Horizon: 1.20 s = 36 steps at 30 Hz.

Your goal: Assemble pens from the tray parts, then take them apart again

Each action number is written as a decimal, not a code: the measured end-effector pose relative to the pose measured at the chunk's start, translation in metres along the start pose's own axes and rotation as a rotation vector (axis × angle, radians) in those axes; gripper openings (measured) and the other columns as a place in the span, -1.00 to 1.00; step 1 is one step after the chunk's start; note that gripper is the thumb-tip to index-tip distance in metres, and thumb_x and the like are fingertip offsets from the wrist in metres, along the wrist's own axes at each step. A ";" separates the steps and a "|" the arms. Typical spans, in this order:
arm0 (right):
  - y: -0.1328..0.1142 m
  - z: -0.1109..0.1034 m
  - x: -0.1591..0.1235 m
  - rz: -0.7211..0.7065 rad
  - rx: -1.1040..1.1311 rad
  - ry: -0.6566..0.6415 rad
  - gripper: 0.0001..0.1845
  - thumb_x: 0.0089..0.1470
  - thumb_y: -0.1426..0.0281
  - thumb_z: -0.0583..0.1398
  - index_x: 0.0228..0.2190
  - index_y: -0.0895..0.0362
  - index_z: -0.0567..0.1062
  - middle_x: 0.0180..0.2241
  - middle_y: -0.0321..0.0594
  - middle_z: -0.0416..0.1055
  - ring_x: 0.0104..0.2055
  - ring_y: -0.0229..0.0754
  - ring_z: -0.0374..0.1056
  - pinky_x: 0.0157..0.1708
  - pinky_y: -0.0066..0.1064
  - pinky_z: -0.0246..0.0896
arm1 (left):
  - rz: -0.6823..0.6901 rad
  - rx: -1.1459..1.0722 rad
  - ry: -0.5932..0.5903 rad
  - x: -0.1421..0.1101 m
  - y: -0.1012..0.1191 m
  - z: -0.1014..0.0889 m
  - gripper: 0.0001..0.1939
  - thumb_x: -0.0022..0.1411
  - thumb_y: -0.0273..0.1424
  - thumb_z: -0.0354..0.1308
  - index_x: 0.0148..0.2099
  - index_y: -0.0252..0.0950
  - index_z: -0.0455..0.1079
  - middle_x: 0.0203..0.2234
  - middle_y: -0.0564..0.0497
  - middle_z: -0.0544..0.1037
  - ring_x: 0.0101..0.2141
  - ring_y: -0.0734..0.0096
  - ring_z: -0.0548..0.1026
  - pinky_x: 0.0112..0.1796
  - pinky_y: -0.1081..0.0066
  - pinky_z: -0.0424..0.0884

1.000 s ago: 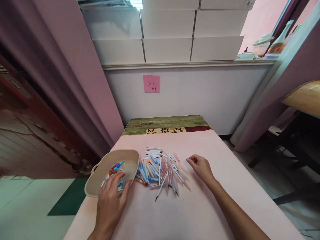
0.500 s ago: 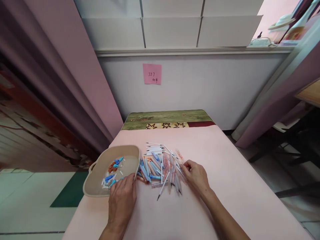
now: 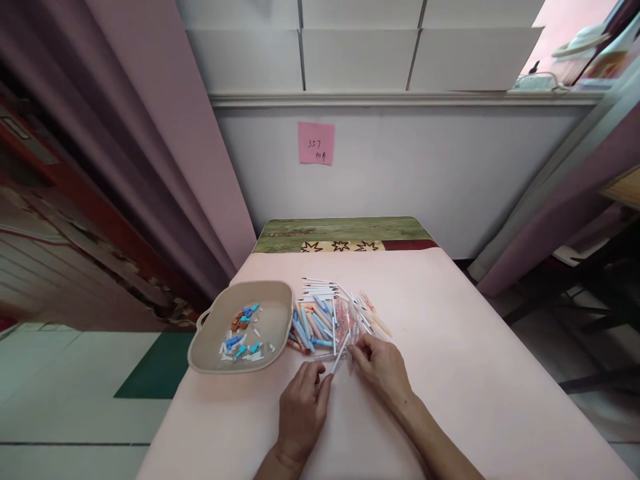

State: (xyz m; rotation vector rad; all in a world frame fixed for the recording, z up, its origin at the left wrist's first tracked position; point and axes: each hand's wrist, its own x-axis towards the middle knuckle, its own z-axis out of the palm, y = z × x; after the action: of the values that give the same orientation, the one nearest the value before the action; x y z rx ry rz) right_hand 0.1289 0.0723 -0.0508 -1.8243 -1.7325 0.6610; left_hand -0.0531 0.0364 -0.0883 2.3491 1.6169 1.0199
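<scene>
My left hand [image 3: 304, 403] is low at the front of the pile, its thumb and fingers closing at the lower end of a white pen refill [image 3: 341, 353]. The refill's dark tip is hidden there. On the pile's right side my right hand [image 3: 383, 367] is closed over clear pen barrels [image 3: 350, 368], mostly covered by its fingers. Blue and orange pen barrels [image 3: 313, 323] lie heaped to the left, with clear pinkish parts [image 3: 343, 315] beside them. Several white refills [image 3: 320, 291] lie in a row behind.
Left of the pile stands a beige basket [image 3: 200, 347] holding small blue, brown and white parts [image 3: 243, 337]. A pink cloth [image 3: 450, 373] covers the table, leaving a green patterned strip [image 3: 345, 230] at the back. A pink note [image 3: 316, 143] is on the wall.
My left hand has left the basket's rim and moved right to the loose refill. My right hand has come in from the right onto the clear barrels. The camera view has tilted down.
</scene>
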 end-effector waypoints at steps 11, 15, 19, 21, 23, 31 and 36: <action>-0.008 0.017 -0.020 0.024 -0.114 -0.040 -0.75 0.12 0.26 0.15 -0.53 0.06 0.49 -0.54 -0.31 0.51 -0.46 -0.22 0.36 -0.47 -0.47 -0.04 | 0.039 0.166 -0.093 -0.004 -0.001 0.001 -0.85 0.28 -0.48 0.00 -0.36 -0.23 0.30 -0.49 0.03 0.43 -0.43 0.35 0.44 -0.39 0.38 0.30; -0.008 0.014 -0.020 0.041 -0.129 -0.035 -0.74 0.13 0.24 0.14 -0.53 0.06 0.47 -0.54 -0.32 0.50 -0.46 -0.23 0.35 -0.48 -0.47 -0.03 | 0.041 0.166 -0.089 -0.006 -0.003 0.002 -0.84 0.28 -0.48 0.00 -0.37 -0.23 0.29 -0.49 0.03 0.43 -0.43 0.35 0.44 -0.39 0.38 0.29; -0.006 0.015 -0.021 0.036 -0.137 -0.038 -0.71 0.13 0.20 0.12 -0.53 0.06 0.46 -0.55 -0.31 0.49 -0.46 -0.21 0.36 -0.49 -0.46 -0.03 | 0.031 0.180 -0.097 -0.007 -0.002 0.002 -0.85 0.27 -0.49 0.00 -0.37 -0.23 0.29 -0.48 0.02 0.44 -0.42 0.34 0.44 -0.39 0.37 0.28; -0.005 0.016 -0.022 0.029 -0.136 -0.035 -0.70 0.14 0.19 0.12 -0.54 0.05 0.46 -0.54 -0.31 0.49 -0.45 -0.20 0.36 -0.49 -0.46 -0.03 | 0.023 0.188 -0.103 -0.007 0.000 0.001 -0.85 0.26 -0.51 0.00 -0.38 -0.23 0.29 -0.48 0.01 0.44 -0.42 0.33 0.45 -0.39 0.36 0.29; -0.005 0.016 -0.022 0.025 -0.132 -0.038 -0.69 0.14 0.18 0.11 -0.54 0.05 0.44 -0.54 -0.30 0.49 -0.46 -0.20 0.36 -0.50 -0.46 -0.02 | 0.016 0.184 -0.097 -0.007 0.001 0.001 -0.85 0.24 -0.52 0.01 -0.38 -0.23 0.29 -0.49 0.01 0.44 -0.42 0.33 0.45 -0.40 0.37 0.30; -0.005 0.011 -0.023 0.022 -0.106 -0.032 -0.69 0.12 0.19 0.11 -0.56 0.06 0.44 -0.57 -0.31 0.47 -0.50 -0.21 0.35 -0.52 -0.47 -0.04 | -0.039 0.088 -0.029 -0.009 -0.002 -0.002 -0.87 0.24 -0.49 0.02 -0.38 -0.23 0.31 -0.50 0.02 0.46 -0.45 0.37 0.47 -0.42 0.41 0.31; -0.015 0.014 -0.024 -0.010 0.108 -0.025 -0.67 0.13 0.18 0.11 -0.53 0.08 0.50 -0.59 -0.30 0.46 -0.52 -0.22 0.34 -0.52 -0.48 0.02 | -0.109 -0.050 0.019 -0.002 0.001 -0.002 -0.87 0.26 -0.43 0.02 -0.36 -0.24 0.34 -0.50 0.04 0.46 -0.47 0.43 0.46 -0.41 0.46 0.33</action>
State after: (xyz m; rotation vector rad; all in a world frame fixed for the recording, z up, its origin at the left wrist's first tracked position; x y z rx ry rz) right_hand 0.1069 0.0494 -0.0511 -1.7398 -1.6871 0.7616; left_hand -0.0538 0.0334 -0.0871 2.1999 1.6850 1.0506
